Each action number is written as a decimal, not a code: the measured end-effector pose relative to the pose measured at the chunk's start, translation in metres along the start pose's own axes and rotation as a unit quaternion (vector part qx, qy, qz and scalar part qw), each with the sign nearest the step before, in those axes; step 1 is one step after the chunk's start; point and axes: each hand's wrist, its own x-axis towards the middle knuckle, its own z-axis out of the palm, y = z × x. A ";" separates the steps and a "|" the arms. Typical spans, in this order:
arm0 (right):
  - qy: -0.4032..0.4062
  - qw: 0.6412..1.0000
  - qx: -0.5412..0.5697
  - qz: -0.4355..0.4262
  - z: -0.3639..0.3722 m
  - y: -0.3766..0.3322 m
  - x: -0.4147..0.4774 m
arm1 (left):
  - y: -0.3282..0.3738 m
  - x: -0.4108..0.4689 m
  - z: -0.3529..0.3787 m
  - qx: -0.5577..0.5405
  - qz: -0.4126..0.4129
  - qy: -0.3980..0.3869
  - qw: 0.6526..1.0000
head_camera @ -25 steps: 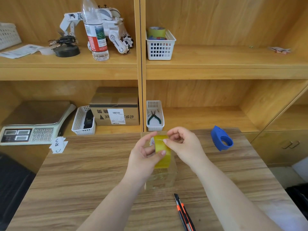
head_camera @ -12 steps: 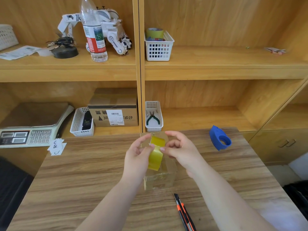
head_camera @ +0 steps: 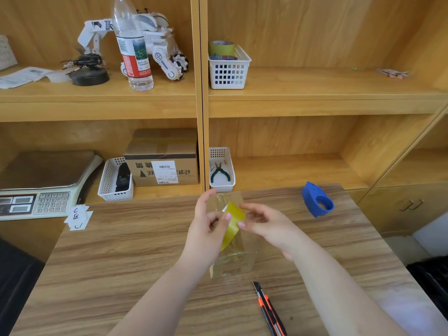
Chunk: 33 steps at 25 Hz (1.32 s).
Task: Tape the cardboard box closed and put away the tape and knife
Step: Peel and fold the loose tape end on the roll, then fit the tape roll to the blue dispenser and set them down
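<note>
A small cardboard box (head_camera: 234, 264), glossy with clear tape, stands in the middle of the wooden table (head_camera: 121, 263). Just above it I hold a yellow tape roll (head_camera: 233, 221), tilted. My left hand (head_camera: 208, 230) grips the roll from the left. My right hand (head_camera: 266, 225) pinches its right edge with thumb and fingertips. An orange and black utility knife (head_camera: 269, 309) lies on the table in front of the box, untouched.
A blue tape dispenser (head_camera: 318, 200) sits at the table's far right. The shelves behind hold a white basket with tape rolls (head_camera: 229, 69), a basket with pliers (head_camera: 221, 170), a labelled carton (head_camera: 164, 163), a scale (head_camera: 41, 187) and a bottle (head_camera: 133, 47).
The roll has turned in my hands from facing me to tilted on its edge, and sunk slightly toward the box. My left thumb has lifted. Box and knife have not moved.
</note>
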 end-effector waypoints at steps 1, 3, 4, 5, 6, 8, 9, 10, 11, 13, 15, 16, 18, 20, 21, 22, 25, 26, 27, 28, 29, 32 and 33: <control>0.005 1.000 -0.023 -0.001 -0.001 -0.001 0.001 | -0.002 0.000 -0.001 0.025 0.007 -0.007 1.000; -0.020 0.999 -0.047 0.004 -0.001 -0.004 0.000 | -0.004 0.001 -0.002 0.080 0.019 -0.021 0.996; -0.039 0.997 -0.059 0.007 0.003 -0.006 0.000 | -0.006 0.001 -0.003 0.106 0.028 -0.026 0.994; -0.054 0.996 -0.074 0.004 0.007 -0.007 0.000 | -0.006 0.001 -0.005 0.131 0.042 -0.030 0.990; -0.064 0.994 -0.088 0.000 0.013 -0.008 -0.001 | -0.006 0.000 -0.005 0.156 0.056 -0.033 0.986; -0.060 0.993 -0.101 -0.025 0.024 -0.011 -0.002 | -0.004 -0.003 -0.005 0.201 0.080 -0.037 0.976; -0.053 0.992 -0.104 -0.041 0.029 -0.012 -0.003 | -0.003 -0.004 -0.005 0.214 0.092 -0.041 0.972; -0.044 0.992 -0.103 -0.054 0.033 -0.012 -0.004 | -0.002 -0.005 -0.006 0.222 0.106 -0.044 0.968; -0.032 0.993 -0.098 -0.063 0.035 -0.012 -0.004 | -0.002 -0.005 -0.007 0.227 0.118 -0.046 0.966; -0.011 0.993 -0.088 -0.082 0.038 -0.009 -0.005 | -0.003 -0.005 -0.009 0.227 0.135 -0.045 0.963; 0.011 0.992 -0.076 -0.095 0.039 -0.003 -0.005 | -0.003 -0.004 -0.013 0.226 0.150 -0.048 0.961; 0.021 0.992 -0.069 -0.100 0.039 -0.001 -0.005 | -0.003 -0.003 -0.015 0.218 0.149 -0.048 0.963; 0.033 0.993 -0.049 -0.103 0.040 0.006 -0.003 | -0.007 0.000 -0.019 0.178 0.127 -0.046 0.975; 0.044 0.994 -0.036 -0.093 0.038 0.013 0.000 | -0.012 0.005 -0.021 0.119 0.090 -0.010 0.989; 0.048 0.994 -0.031 -0.091 0.036 0.016 0.002 | -0.013 0.007 -0.021 0.079 0.062 0.011 0.995; 0.048 0.994 -0.026 -0.091 0.033 0.017 0.003 | -0.013 0.010 -0.021 0.029 0.018 0.029 0.999; 0.042 0.995 -0.013 -0.094 0.023 0.017 0.007 | -0.004 0.018 -0.015 -0.112 -0.143 0.045 0.982; 0.040 0.995 -0.010 -0.096 0.018 0.017 0.008 | 0.000 0.023 -0.011 -0.144 -0.180 0.044 0.972; 0.038 0.994 -0.006 -0.100 0.012 0.018 0.010 | 0.002 0.027 -0.006 -0.171 -0.199 0.044 0.964; 0.037 0.994 -0.001 -0.104 0.006 0.019 0.012 | 0.004 0.031 -0.002 -0.188 -0.206 0.046 0.959; 0.035 0.994 0.000 -0.103 -0.002 0.020 0.015 | 0.006 0.035 0.004 -0.198 -0.207 0.046 0.957; 0.017 0.994 0.001 -0.108 -0.033 0.028 0.024 | 0.007 0.051 0.030 -0.182 -0.194 0.047 0.963; 0.014 0.994 0.002 -0.108 -0.043 0.031 0.028 | 0.007 0.056 0.038 -0.170 -0.186 0.040 0.967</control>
